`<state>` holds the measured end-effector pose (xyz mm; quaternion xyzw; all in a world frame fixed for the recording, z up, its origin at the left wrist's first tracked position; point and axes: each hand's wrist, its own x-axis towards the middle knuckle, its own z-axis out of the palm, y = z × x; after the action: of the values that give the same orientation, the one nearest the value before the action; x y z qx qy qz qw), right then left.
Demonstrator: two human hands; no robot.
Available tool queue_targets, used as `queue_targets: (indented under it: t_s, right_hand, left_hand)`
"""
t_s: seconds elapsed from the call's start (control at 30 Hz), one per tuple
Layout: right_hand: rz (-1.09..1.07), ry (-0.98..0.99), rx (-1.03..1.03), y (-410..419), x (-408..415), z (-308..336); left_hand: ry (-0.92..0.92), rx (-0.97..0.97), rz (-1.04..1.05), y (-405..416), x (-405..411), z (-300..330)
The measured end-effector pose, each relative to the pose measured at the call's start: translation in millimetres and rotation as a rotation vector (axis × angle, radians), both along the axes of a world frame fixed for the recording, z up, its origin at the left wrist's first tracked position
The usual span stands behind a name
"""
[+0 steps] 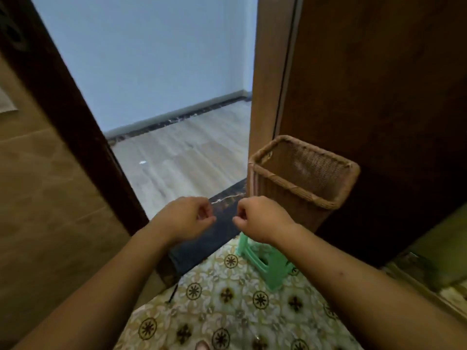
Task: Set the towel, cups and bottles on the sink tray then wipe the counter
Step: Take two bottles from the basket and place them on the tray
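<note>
Before an open doorway, the left hand [185, 217] and the right hand [260, 218] are raised side by side, close but not touching, each curled into a loose fist with thumb against fingertips; neither visibly grips anything. Below them a dark threshold strip [202, 246] crosses the patterned tile floor [227, 311]. Just under the right hand sits a green plastic stool [265, 263], and beside it a tall wicker basket [300, 178] stands against the brown wooden door [379, 97]. Beyond the threshold lies pale wood flooring [187, 152] under a blue-white wall [151, 59]. No towel, cups, bottles or sink tray appear in view.
</note>
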<state>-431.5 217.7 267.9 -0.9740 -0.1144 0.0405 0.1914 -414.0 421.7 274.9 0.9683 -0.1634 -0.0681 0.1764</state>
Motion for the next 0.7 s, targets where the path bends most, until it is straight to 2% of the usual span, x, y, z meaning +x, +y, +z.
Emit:
queue_targets:
  t_s: [0.3,0.5,0.7]
  right_hand:
    - [-0.288,0.11,-0.066,-172,73,-27]
    - [-0.38,0.186,-0.106,-250,157,-45]
    - [-0.395,0.291,-0.084,-297,232,-63]
  left_hand:
    - [0.031,-0.023,-0.317,-175,131,-27]
    - [0.088,-0.044,-0.368,-261,240,-59]
    - [0.181,0.003,-0.387,-312,315,-91]
